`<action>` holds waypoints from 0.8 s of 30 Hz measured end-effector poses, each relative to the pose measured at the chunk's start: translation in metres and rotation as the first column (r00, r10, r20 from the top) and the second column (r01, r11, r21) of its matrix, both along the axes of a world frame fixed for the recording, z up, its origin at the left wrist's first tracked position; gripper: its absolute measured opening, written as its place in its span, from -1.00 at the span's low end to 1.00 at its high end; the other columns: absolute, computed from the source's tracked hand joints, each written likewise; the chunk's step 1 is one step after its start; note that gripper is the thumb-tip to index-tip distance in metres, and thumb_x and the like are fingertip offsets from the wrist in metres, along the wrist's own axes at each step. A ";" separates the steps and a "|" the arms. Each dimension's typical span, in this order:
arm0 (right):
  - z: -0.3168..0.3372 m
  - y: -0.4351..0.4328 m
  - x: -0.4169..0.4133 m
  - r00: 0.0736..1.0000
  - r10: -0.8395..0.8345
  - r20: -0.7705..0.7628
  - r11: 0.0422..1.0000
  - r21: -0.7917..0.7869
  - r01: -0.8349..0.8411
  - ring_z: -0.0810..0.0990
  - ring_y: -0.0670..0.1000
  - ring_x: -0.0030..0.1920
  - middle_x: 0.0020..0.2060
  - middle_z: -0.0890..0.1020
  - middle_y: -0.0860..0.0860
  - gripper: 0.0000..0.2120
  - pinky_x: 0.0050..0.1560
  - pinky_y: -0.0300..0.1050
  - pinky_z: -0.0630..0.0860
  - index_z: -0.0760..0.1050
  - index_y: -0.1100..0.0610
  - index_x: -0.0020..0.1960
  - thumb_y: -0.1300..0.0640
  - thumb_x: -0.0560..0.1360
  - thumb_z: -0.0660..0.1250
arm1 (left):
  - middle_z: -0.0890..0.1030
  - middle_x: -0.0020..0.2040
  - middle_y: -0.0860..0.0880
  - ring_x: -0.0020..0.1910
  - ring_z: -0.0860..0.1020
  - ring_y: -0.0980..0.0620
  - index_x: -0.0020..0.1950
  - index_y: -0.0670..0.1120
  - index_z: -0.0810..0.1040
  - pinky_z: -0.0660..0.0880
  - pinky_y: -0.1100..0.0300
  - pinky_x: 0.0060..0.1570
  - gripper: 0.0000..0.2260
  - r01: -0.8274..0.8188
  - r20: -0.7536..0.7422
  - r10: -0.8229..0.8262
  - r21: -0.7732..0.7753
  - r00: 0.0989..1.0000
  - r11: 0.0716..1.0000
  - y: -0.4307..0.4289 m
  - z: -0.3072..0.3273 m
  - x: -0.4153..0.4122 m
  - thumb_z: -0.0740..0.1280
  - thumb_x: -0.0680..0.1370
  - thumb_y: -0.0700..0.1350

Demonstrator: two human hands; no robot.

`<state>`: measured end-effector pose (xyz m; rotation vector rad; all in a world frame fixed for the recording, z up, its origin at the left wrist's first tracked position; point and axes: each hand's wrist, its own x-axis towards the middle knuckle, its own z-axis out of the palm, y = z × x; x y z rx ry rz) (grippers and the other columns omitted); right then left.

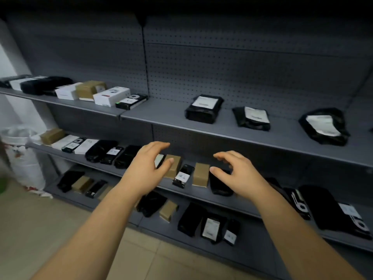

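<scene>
Grey pegboard shelving, two bare hands out over its middle shelf [191,192], nothing picked yet.
Nearest, the left hand [148,166] hovers left of the labelled black packet [182,175], fingers spread and loose, holding nothing; the right hand [236,170] hovers right of that packet, loosely arched, also empty. The first brown box [174,165] sits just left of the packet, the second brown box [200,174] just right, a black pouch [220,184] beyond it. No grasp is made, so the picking seems all to come. Above and behind the packet, the upper shelf [222,128] carries black mailer bags [203,109].
</scene>
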<state>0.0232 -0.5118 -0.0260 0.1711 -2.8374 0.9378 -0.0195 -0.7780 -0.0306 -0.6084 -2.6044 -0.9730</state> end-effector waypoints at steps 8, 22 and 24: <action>0.000 -0.058 -0.147 0.997 0.073 -0.021 0.997 -0.007 -0.074 0.43 -0.17 0.27 0.22 0.47 -0.19 -0.57 0.31 -0.13 0.42 0.44 -0.09 0.37 -0.17 0.53 0.32 | 0.45 0.32 0.10 0.33 0.37 0.11 0.37 0.01 0.44 0.30 0.22 0.29 -0.62 -0.094 0.009 0.093 0.029 0.996 0.995 -0.054 -0.005 -0.122 0.32 0.57 0.05; 0.011 -0.187 -0.400 0.963 0.270 -0.026 0.960 -0.075 -0.271 0.43 -0.12 0.21 0.25 0.45 -0.13 -0.58 0.27 -0.06 0.43 0.44 -0.06 0.36 -0.15 0.55 0.31 | 0.43 0.33 0.08 0.31 0.39 0.07 0.37 0.02 0.44 0.37 0.20 0.28 -0.61 -0.280 0.002 0.281 -0.067 0.960 0.958 -0.164 0.021 -0.331 0.34 0.56 0.05; 0.008 -0.206 -0.423 0.965 0.262 -0.013 0.963 -0.058 -0.263 0.42 -0.14 0.19 0.21 0.44 -0.15 -0.59 0.27 -0.09 0.42 0.44 -0.06 0.36 -0.14 0.55 0.31 | 0.42 0.33 0.10 0.28 0.40 0.10 0.36 0.04 0.44 0.41 0.15 0.27 -0.59 -0.252 0.034 0.254 -0.060 0.967 0.966 -0.179 0.015 -0.360 0.37 0.53 0.03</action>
